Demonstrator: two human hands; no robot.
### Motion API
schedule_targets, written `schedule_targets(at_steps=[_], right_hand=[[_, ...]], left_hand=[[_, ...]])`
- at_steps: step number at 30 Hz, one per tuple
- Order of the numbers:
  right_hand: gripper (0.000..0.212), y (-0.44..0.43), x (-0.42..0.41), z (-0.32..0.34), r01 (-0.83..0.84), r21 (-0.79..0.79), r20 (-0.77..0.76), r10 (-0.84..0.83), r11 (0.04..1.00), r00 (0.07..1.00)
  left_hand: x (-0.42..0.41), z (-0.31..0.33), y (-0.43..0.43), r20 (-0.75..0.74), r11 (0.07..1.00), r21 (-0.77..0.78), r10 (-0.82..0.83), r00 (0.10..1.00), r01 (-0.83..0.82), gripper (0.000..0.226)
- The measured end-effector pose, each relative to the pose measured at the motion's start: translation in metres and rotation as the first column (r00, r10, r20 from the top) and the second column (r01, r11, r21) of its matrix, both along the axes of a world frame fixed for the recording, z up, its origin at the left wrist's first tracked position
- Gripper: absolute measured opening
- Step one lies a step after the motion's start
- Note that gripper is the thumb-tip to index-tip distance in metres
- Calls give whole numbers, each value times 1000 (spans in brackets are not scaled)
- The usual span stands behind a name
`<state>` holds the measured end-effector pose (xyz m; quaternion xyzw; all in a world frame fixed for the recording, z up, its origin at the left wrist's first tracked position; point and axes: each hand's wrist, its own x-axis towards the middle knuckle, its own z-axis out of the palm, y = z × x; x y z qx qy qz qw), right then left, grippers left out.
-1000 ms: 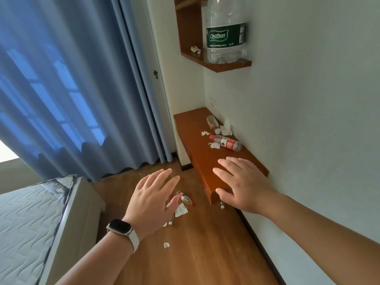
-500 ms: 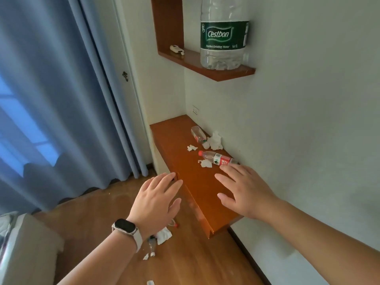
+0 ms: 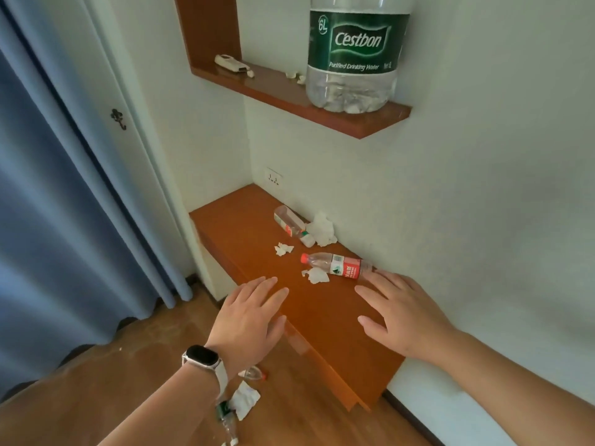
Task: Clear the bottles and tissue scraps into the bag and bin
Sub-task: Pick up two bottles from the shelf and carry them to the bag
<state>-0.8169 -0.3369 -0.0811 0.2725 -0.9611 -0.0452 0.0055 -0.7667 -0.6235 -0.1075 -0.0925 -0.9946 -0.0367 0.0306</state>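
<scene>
We look down at a low wooden ledge [image 3: 244, 226] fixed along a white wall. Our left hand [image 3: 249, 312] hovers over the ledge's front edge, palm down, fingers straight and slightly spread, holding nothing. Our right hand [image 3: 402, 312] reaches over the ledge's near end, equally flat and empty. Its fingertips sit just beside the base of a red-label bottle [image 3: 338, 267], and we cannot tell whether they touch it.

That bottle lies on its side mid-ledge, with a tissue scrap [image 3: 317, 275] close against it. Farther along the ledge, by the wall, a clear bottle [image 3: 289, 222] lies beside a tissue wad [image 3: 322, 228]. A small scrap [image 3: 283, 249] sits between the 2 bottles. On the floor below the ledge's front edge lie a floor bottle [image 3: 252, 372], a green-capped bottle [image 3: 225, 416] and a floor tissue [image 3: 245, 399].

We judge the clearing has hardly started, and the step in hand is the first pickup. The next move calls for our right hand to curl round the red-label bottle, which may roll toward the wall if nudged. Neither bag nor bin is in view, so we must find them before dropping anything.
</scene>
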Motion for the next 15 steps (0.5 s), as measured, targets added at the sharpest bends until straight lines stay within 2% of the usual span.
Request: schedule_targets(at_steps=[7, 12, 15], right_hand=[[62, -7, -50, -27, 32, -51, 78, -28, 998, 997], [61, -18, -104, -56, 49, -97, 128, -36, 994, 991], [56, -21, -137, -72, 35, -126, 127, -19, 991, 992]], left_hand=[[-65, -32, -6, 86, 1000, -18, -21, 996, 23, 54], [-111, -51, -6, 155, 997, -78, 28, 988, -16, 54], [-141, -55, -5, 143, 993, -117, 14, 990, 3, 50]])
